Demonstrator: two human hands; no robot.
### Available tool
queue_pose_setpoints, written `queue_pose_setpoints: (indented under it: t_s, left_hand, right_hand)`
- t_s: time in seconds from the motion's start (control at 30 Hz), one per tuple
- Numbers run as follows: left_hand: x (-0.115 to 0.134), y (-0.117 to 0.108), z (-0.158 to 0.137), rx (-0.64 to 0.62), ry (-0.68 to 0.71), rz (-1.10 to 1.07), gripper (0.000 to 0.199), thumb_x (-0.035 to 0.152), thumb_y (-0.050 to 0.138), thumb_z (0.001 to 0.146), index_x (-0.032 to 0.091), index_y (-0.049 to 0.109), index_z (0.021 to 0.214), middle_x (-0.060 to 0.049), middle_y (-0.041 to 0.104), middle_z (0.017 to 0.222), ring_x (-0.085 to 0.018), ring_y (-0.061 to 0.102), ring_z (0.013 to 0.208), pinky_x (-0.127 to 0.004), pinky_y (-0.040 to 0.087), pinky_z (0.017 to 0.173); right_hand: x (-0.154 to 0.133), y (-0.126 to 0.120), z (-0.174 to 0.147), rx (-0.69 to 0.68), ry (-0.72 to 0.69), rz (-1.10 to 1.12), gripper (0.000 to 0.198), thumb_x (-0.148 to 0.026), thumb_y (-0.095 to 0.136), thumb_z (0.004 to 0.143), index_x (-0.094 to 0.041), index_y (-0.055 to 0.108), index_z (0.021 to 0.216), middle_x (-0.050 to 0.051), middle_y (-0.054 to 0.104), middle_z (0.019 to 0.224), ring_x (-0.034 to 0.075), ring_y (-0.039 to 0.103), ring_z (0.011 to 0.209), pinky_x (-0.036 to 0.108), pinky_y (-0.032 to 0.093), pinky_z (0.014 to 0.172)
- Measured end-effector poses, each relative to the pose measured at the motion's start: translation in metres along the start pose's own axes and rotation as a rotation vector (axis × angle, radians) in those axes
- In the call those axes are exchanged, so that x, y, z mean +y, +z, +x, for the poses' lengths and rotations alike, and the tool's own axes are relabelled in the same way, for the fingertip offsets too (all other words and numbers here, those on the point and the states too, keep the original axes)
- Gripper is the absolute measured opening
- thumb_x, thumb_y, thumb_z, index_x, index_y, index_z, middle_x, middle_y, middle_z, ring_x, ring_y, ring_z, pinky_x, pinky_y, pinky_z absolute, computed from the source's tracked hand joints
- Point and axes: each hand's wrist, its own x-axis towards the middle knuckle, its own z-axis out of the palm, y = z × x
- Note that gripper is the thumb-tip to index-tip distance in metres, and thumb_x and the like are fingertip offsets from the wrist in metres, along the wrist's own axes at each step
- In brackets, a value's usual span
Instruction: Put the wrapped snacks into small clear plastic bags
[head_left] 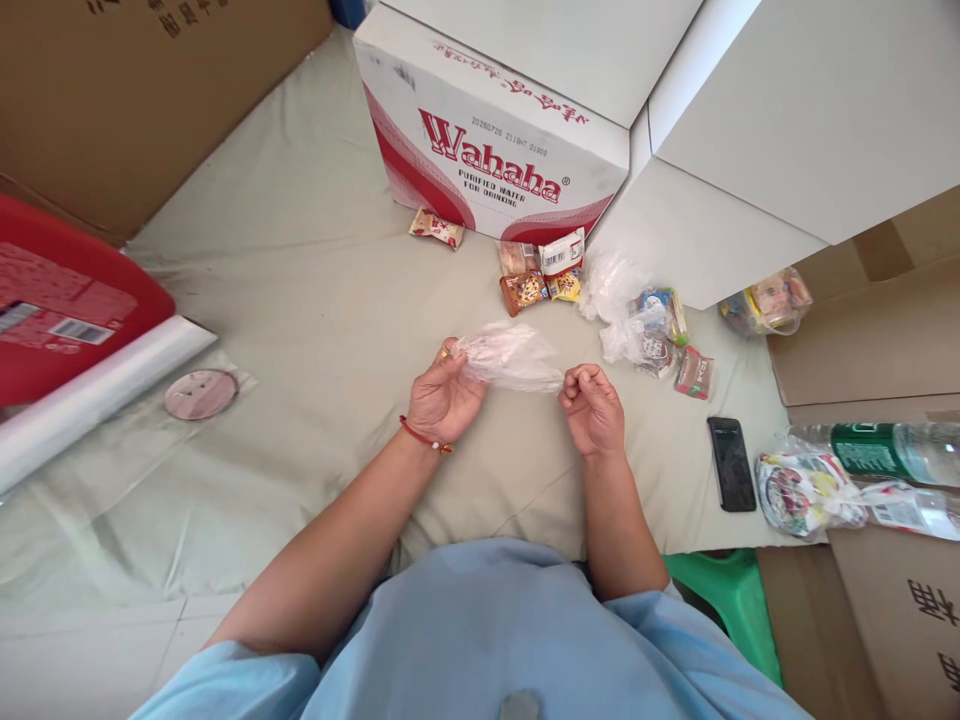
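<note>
So, just one clear plastic bag (514, 355) is held over the cloth-covered surface (292, 260), nearer its front edge than the carton, and it's stretched pretty much sideways: its long axis is laid left to right, with the right end angled slightly toward the front edge. The bunched left end is gripped between thumb and fingers by the left hand (450, 405), while the other tip is pinched by the right hand's (595, 415) fingertips. Four snack packets (525, 290) are clustered by the one Wahaha carton (491, 165), plus a single wrapped snack (436, 228) left of them. One phone (731, 463) is laid near the front right corner.
</note>
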Motion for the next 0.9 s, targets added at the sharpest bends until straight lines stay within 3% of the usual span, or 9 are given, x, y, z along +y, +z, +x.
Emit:
queue_pose_setpoints:
  t_s: [0.1,0.2,0.3,0.4,0.5,0.6,0.7,0.83,0.9]
  left_hand:
    - [0.003,0.0,-0.001,-0.009,-0.033,-0.002,0.03,0.024,0.086,0.07,0.024,0.057,0.078,0.002,0.073,0.11,-0.02,0.067,0.109,-0.035,0.056,0.09]
    - [-0.002,0.001,-0.004,-0.017,-0.104,0.037,0.037,0.026,0.091,0.068,0.025,0.056,0.083,0.003,0.072,0.101,-0.018,0.068,0.091,-0.031,0.056,0.075]
    - [-0.01,0.004,-0.007,-0.049,-0.119,0.12,0.044,0.034,0.094,0.069,0.024,0.054,0.085,0.005,0.068,0.087,-0.013,0.063,0.074,-0.026,0.051,0.064]
    - [-0.016,0.007,-0.009,-0.103,-0.145,0.19,0.048,0.038,0.094,0.07,0.024,0.052,0.087,0.005,0.065,0.084,-0.011,0.061,0.07,-0.023,0.05,0.061]
    - [-0.019,0.008,-0.008,-0.085,-0.154,0.222,0.052,0.039,0.096,0.067,0.024,0.05,0.088,0.007,0.06,0.079,-0.009,0.057,0.064,-0.022,0.051,0.057]
    - [-0.017,0.006,-0.006,-0.004,-0.114,0.238,0.053,0.04,0.096,0.067,0.024,0.05,0.087,0.009,0.053,0.073,-0.005,0.046,0.054,-0.017,0.039,0.044]
    - [-0.012,0.002,-0.003,0.055,-0.122,0.222,0.053,0.044,0.095,0.068,0.025,0.052,0.092,0.009,0.055,0.077,-0.003,0.043,0.05,-0.017,0.026,0.037]
    - [-0.008,0.0,-0.004,-0.014,-0.157,0.139,0.063,0.054,0.093,0.068,0.027,0.058,0.113,0.003,0.066,0.096,-0.008,0.062,0.066,-0.02,0.044,0.052]
    - [-0.01,0.0,-0.005,-0.086,-0.19,0.168,0.071,0.047,0.095,0.067,0.026,0.059,0.124,0.0,0.069,0.101,-0.011,0.067,0.076,-0.023,0.05,0.062]
  right_hand:
    - [0.0,0.001,0.0,-0.007,-0.035,0.04,0.036,-0.052,0.085,0.079,-0.025,0.062,0.085,0.002,0.068,0.097,0.013,0.059,0.08,0.024,0.053,0.069]
    - [0.002,0.006,-0.002,-0.016,-0.035,-0.002,0.053,-0.067,0.083,0.075,-0.027,0.067,0.105,0.007,0.07,0.116,0.018,0.065,0.099,0.031,0.058,0.083]
    - [0.007,0.011,-0.005,-0.082,0.017,-0.052,0.073,-0.067,0.09,0.064,-0.029,0.065,0.122,0.006,0.07,0.116,0.022,0.068,0.105,0.035,0.059,0.089]
    - [0.01,0.011,-0.005,-0.082,0.055,-0.071,0.062,-0.056,0.094,0.063,-0.027,0.068,0.111,0.001,0.069,0.095,0.017,0.066,0.084,0.028,0.056,0.075]
    - [0.011,0.006,-0.002,0.015,0.026,-0.086,0.043,-0.049,0.092,0.067,-0.024,0.065,0.088,-0.005,0.059,0.074,0.009,0.05,0.06,0.021,0.044,0.055]
    - [0.01,0.002,0.001,0.097,0.017,-0.095,0.042,-0.049,0.091,0.068,-0.023,0.061,0.082,-0.008,0.052,0.068,0.005,0.035,0.049,0.02,0.029,0.043]
    - [0.01,0.0,0.003,0.163,0.007,-0.112,0.046,-0.052,0.092,0.067,-0.023,0.06,0.082,-0.01,0.047,0.061,0.004,0.028,0.045,0.019,0.023,0.04]
    - [0.011,-0.002,0.006,0.21,0.032,-0.085,0.05,-0.055,0.09,0.068,-0.024,0.056,0.086,-0.012,0.044,0.057,0.004,0.026,0.042,0.019,0.02,0.037]
    - [0.012,-0.003,0.007,0.22,0.055,-0.05,0.051,-0.053,0.091,0.067,-0.024,0.053,0.085,-0.012,0.048,0.059,0.003,0.027,0.042,0.018,0.019,0.037]
